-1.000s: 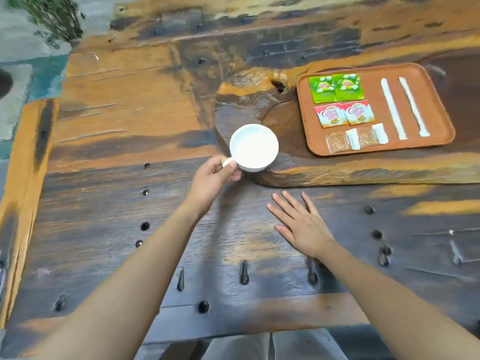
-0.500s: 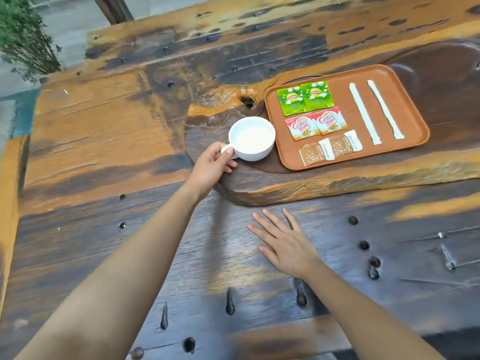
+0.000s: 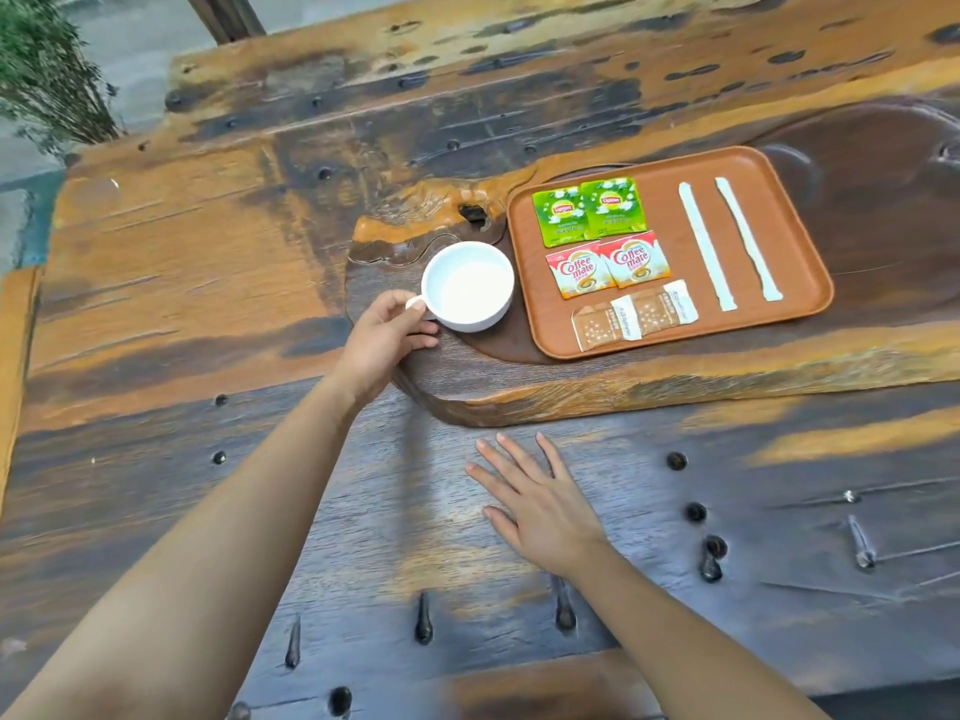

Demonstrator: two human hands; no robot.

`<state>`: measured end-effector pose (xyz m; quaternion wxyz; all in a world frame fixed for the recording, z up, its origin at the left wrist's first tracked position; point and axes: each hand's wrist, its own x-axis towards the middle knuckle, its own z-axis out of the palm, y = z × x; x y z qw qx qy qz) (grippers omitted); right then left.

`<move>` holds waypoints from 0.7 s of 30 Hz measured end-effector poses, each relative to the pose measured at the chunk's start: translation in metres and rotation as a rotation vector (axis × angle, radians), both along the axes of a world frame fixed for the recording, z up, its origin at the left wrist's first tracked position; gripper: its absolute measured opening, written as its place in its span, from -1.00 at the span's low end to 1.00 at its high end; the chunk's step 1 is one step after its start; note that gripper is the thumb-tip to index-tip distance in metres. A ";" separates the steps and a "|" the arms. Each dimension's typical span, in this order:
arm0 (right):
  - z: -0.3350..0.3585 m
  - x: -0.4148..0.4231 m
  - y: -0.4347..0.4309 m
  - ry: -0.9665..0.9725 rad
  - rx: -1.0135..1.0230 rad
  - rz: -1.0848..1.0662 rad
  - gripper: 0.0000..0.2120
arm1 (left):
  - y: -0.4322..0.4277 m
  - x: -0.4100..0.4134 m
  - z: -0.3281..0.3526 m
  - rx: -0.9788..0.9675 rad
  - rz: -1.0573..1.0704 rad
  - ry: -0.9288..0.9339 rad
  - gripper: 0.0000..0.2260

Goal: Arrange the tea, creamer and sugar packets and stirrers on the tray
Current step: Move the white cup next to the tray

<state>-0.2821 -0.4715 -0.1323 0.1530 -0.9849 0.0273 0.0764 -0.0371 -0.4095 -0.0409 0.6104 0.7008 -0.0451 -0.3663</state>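
tray [image 3: 795, 210]: brown, rectangular, sits on the raised wood slab [image 3: 675, 376] of the table [image 3: 208, 252]; all places below are relative to the tray
tea packets [image 3: 589, 211]: two green ones, side by side, touching, far-left corner of tray
creamer packets [image 3: 608, 268]: two red-white ones, side by side, just nearer than the tea, left side of tray
sugar packets [image 3: 635, 322]: two brownish ones with white ends, overlapping slightly, near-left corner of tray
stirrers [image 3: 707, 247]: two white paper-wrapped sticks, lying lengthwise on the right half of tray, apart from each other, roughly parallel
cup [image 3: 467, 285]: white, upright, just left of the tray on the slab, close to the tray's left rim, contact unclear; inside looks white, contents unclear
left hand [image 3: 382, 345]: left of tray, thumb and fingers closed on the cup's handle
right hand [image 3: 535, 504]: near side of tray, well apart from it, flat on the lower table surface, palm down, fingers spread, holding nothing
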 end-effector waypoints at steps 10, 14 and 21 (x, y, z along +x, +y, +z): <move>0.001 0.001 -0.001 -0.004 0.017 0.009 -0.51 | 0.002 0.004 -0.003 0.033 0.115 -0.023 -0.92; 0.001 0.001 -0.002 -0.018 0.021 0.015 -0.52 | 0.001 0.002 -0.003 0.041 0.140 -0.036 -0.93; 0.000 0.000 -0.001 -0.035 -0.026 0.018 -0.51 | 0.005 0.005 -0.004 0.037 0.124 -0.025 -0.90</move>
